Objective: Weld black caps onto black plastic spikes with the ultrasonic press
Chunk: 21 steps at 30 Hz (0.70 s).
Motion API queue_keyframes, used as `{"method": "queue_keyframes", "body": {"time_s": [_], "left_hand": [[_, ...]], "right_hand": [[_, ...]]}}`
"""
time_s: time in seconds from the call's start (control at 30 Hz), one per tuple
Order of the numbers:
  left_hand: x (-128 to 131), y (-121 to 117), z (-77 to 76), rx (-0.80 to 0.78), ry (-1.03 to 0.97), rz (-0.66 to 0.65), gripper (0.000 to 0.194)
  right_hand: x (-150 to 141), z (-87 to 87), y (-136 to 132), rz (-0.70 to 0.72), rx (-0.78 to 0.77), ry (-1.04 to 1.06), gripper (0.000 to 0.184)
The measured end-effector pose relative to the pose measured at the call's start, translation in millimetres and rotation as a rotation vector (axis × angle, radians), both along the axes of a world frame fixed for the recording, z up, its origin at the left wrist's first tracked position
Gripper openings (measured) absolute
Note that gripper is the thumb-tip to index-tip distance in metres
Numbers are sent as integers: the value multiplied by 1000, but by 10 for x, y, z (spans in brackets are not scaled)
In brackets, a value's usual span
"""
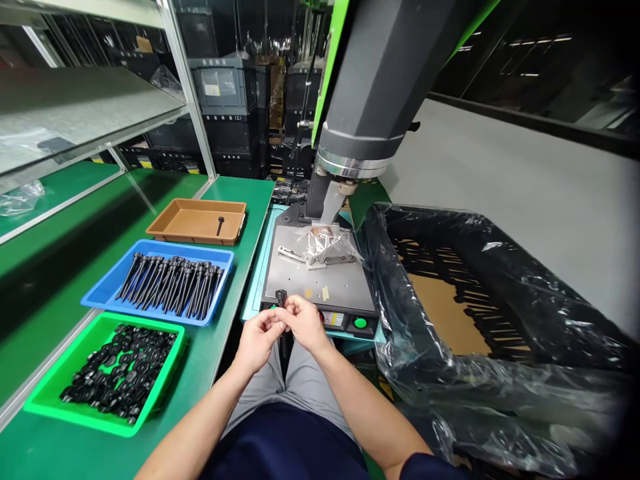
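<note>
My left hand (257, 341) and my right hand (306, 323) meet in front of the machine's near edge, above my lap. Fingers of both are closed around a long black rod with a wide head (281, 295). Its head sticks up above the fingertips, and the shaft hangs below them; the fingers hide the middle. Similar black rods (170, 283) lie side by side in a blue tray (95, 293) to my left. Closer to me, a green tray (37, 400) holds many small round black parts (125, 370).
A brown tray (187, 223) contains one black rod (221, 225). Ahead, the press machine's horn (333, 200) points down at a plastic-wrapped fixture (320, 247) on a metal plate. Green buttons (360, 323) line its front. At right, a plastic-lined bin (395, 313) holds rods on cardboard.
</note>
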<state>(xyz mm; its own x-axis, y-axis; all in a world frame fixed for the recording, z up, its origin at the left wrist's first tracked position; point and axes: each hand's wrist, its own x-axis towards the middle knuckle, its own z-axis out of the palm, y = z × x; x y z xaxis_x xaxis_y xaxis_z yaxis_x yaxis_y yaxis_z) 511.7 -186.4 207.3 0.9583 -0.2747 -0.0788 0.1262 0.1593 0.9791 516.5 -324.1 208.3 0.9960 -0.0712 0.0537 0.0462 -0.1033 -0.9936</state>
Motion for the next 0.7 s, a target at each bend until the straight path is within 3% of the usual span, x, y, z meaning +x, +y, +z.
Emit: {"method": "queue_keyframes", "body": {"time_s": [0.17, 0.4, 0.53, 0.63, 0.7], "left_hand": [[-26, 61, 38, -39, 36, -16, 31], [-97, 267, 133, 114, -30, -42, 23], [82, 764, 337, 362, -167, 103, 17], [444, 1345, 499, 607, -261, 315, 20], [749, 1733, 541, 882, -283, 466, 24]], "right_hand": [[-21, 56, -35, 171, 51, -30, 34], [-21, -58, 109, 156, 18, -30, 33], [-42, -89, 134, 249, 116, 25, 37], [-87, -123, 83, 245, 133, 78, 37], [-127, -152, 39, 230, 128, 99, 36]]}}
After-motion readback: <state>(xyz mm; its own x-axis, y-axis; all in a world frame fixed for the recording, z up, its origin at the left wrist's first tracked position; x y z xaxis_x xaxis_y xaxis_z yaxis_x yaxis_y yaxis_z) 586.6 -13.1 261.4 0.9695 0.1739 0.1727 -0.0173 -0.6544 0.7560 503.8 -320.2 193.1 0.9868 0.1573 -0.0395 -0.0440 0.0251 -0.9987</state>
